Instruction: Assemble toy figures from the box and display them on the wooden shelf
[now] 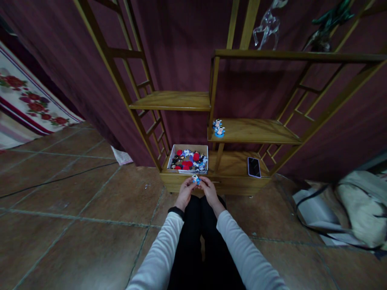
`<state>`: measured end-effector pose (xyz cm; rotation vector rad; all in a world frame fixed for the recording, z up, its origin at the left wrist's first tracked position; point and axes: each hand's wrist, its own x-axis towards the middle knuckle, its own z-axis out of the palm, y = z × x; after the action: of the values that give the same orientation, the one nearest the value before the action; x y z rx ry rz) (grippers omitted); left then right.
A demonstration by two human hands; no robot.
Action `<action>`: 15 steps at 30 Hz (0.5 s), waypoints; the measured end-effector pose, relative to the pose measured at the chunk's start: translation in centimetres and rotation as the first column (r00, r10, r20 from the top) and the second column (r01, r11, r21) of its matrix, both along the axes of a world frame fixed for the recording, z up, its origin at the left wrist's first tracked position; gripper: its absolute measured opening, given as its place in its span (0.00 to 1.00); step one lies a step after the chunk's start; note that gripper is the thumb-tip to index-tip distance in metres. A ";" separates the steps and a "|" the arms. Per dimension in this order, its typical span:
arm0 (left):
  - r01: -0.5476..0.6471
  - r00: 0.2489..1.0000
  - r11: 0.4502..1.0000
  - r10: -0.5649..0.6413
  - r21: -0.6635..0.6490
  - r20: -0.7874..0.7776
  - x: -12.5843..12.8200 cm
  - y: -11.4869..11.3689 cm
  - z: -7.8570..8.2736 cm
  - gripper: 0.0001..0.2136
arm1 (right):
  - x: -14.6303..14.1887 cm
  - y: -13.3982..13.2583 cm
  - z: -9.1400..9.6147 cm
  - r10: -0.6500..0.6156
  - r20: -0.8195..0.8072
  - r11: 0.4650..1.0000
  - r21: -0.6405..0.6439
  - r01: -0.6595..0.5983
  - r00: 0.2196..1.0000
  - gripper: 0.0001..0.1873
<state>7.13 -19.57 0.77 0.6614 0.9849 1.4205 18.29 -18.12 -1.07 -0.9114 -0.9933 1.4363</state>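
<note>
Between the fingertips of both hands I hold a small figurine (196,179), white and blue with some black. My left hand (186,191) pinches its left side and my right hand (209,190) its right side, just above my knees. Right in front of them a cardboard box (208,161) sits on the low shelf, filled with several small figures in red, white, black and blue. Up on the middle shelf (254,131), at its left end, stand two similar figurines (219,131) on blue bases, one behind the other.
A phone (254,167) lies on the low shelf to the right. The upper shelf (296,56) carries a clear glass animal (268,26) and a dark green ornament (328,28). A pale bag (359,201) with a black strap rests on the tiled floor at right; a black cable (60,180) runs at left.
</note>
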 end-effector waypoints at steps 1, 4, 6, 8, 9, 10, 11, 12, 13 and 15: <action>-0.014 1.000 1.000 0.014 0.001 -0.008 0.0 0.0 -0.1 0.17 | 0.0 0.0 0.0 -0.002 -0.005 1.000 0.000 0.002 1.000 0.17; -0.051 0.998 0.999 0.051 0.005 -0.033 0.1 0.1 -0.4 0.17 | 0.0 -0.1 0.1 0.002 -0.018 1.000 -0.005 -0.002 1.000 0.17; -0.066 0.997 0.998 0.067 0.008 -0.047 0.1 0.1 -0.4 0.17 | 0.1 -0.2 0.2 0.017 -0.021 1.000 -0.009 -0.017 1.000 0.17; -0.078 0.995 0.997 0.078 0.007 -0.059 0.2 0.0 -0.4 0.17 | 0.1 -0.2 0.4 0.025 -0.009 1.000 -0.008 -0.025 1.000 0.18; -0.083 0.994 0.997 0.083 0.005 -0.066 0.2 0.0 -0.3 0.17 | 0.1 -0.2 0.4 0.024 0.003 1.000 -0.004 -0.024 1.000 0.18; -0.087 0.994 0.996 0.087 0.003 -0.073 0.2 0.0 -0.2 0.17 | 0.1 -0.1 0.4 0.020 0.015 1.000 -0.001 -0.020 1.000 0.18; -0.091 0.993 0.996 0.091 0.000 -0.078 0.2 0.0 -0.2 0.17 | 0.1 -0.1 0.4 0.013 0.027 1.000 0.000 -0.013 1.000 0.18; -0.094 0.992 0.996 0.093 -0.003 -0.079 0.3 -0.1 -0.1 0.17 | 0.1 0.0 0.3 0.006 0.037 1.000 0.000 -0.006 0.999 0.18; -0.096 0.992 0.995 0.095 -0.005 -0.078 0.3 -0.1 0.0 0.17 | 0.1 0.1 0.2 -0.004 0.046 1.000 -0.001 0.004 0.999 0.18; -0.100 0.993 0.995 0.098 -0.012 -0.065 0.3 -0.1 0.1 0.16 | 0.0 0.2 0.1 -0.035 0.061 0.999 -0.004 0.035 0.998 0.18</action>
<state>7.43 -19.69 0.91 0.6581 1.0913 1.4843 18.34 -17.90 -1.01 -0.9771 -1.0147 1.3895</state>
